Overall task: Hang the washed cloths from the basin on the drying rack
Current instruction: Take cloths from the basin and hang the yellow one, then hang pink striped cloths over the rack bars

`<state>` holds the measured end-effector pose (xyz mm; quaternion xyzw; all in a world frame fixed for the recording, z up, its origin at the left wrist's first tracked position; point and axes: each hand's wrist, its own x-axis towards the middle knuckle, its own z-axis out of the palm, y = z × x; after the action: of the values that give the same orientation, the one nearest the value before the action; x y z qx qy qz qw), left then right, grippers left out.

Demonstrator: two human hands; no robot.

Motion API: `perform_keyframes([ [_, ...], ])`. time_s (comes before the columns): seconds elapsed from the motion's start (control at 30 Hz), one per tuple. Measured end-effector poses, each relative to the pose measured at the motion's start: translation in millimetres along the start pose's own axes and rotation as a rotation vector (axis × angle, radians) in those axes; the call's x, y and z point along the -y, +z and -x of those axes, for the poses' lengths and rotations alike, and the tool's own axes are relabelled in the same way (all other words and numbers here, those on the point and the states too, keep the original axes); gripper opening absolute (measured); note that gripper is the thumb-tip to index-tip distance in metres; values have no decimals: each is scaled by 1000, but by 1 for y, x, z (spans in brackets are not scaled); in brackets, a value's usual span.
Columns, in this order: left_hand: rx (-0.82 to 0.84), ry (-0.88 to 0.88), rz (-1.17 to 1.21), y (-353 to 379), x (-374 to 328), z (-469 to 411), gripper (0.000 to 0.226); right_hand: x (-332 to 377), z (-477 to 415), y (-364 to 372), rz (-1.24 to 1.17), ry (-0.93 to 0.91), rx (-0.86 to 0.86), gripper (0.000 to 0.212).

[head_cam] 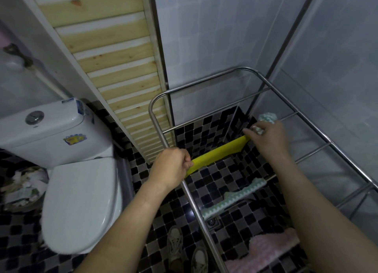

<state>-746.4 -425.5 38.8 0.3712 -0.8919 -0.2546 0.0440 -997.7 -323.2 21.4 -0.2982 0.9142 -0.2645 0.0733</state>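
Head view. We have the yellow cloth (217,153) stretched between both hands over the drying rack (155,127). The left hand (170,167) is closed around the cloth's near-left end, just at the rack's left rail. The right hand (268,138) pinches the far-right end and also has a bunched pale-green cloth (266,119) tucked under the fingers. Two cloths already hang on nearer rungs: a green-and-white zigzag cloth (235,199) and a pink fluffy cloth (270,250).

To do this step well, we judge that the yellow cloth should stay taut and level, be lowered so its middle line falls across one rung, and be released from both ends together so it does not slide off to one side. The green bundle in the right hand may hamper a clean release; we let the yellow corner go first.

Hard to make out: we cannot tell whether the yellow cloth already rests on a rung or is held just above one. The basin is not in view. The right forearm covers part of the near rungs, and the rack's right side runs out of frame.
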Motion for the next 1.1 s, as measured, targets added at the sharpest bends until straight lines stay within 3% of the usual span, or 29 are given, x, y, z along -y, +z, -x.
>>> perform_keyframes([
  [0.07, 0, 32, -28, 0, -1, 2, 12, -1, 0, 3, 38, -40, 60, 31],
  [0.27, -8, 72, -6, 2, -3, 9, 6, -10, -6, 7, 66, -4, -67, 24],
  [0.37, -39, 32, 8, 6, -2, 13, 28, -13, -6, 9, -16, 15, -59, 27],
  [0.53, -64, -15, -89, 7, -7, 14, 14, -7, 7, -2, -123, -10, -38, 21],
  [0.67, -100, -61, -73, 10, -13, 14, 12, 17, 26, -33, -578, 206, -113, 13],
  [0.73, -85, -80, -88, 12, -14, 16, 16, 31, 43, -53, -996, 347, 57, 16],
  [0.8, -72, -103, -69, 10, -16, 18, 27, 43, 60, -65, -1441, 425, 348, 18],
  [0.87, -104, -114, 100, 0, -26, 27, 30, 51, 81, -73, -1719, 495, 519, 16],
  [0.93, -93, -177, 564, -16, -39, 35, 19, 61, 96, -74, -1824, 545, 590, 15],
  [1.0, 34, -239, 1100, -32, -56, 46, 25, 70, 107, -73, -1906, 547, 634, 15],
  [1.1, 126, -216, 1413, -46, -74, 63, 43, 82, 125, -77, -1940, 521, 674, 21],
])
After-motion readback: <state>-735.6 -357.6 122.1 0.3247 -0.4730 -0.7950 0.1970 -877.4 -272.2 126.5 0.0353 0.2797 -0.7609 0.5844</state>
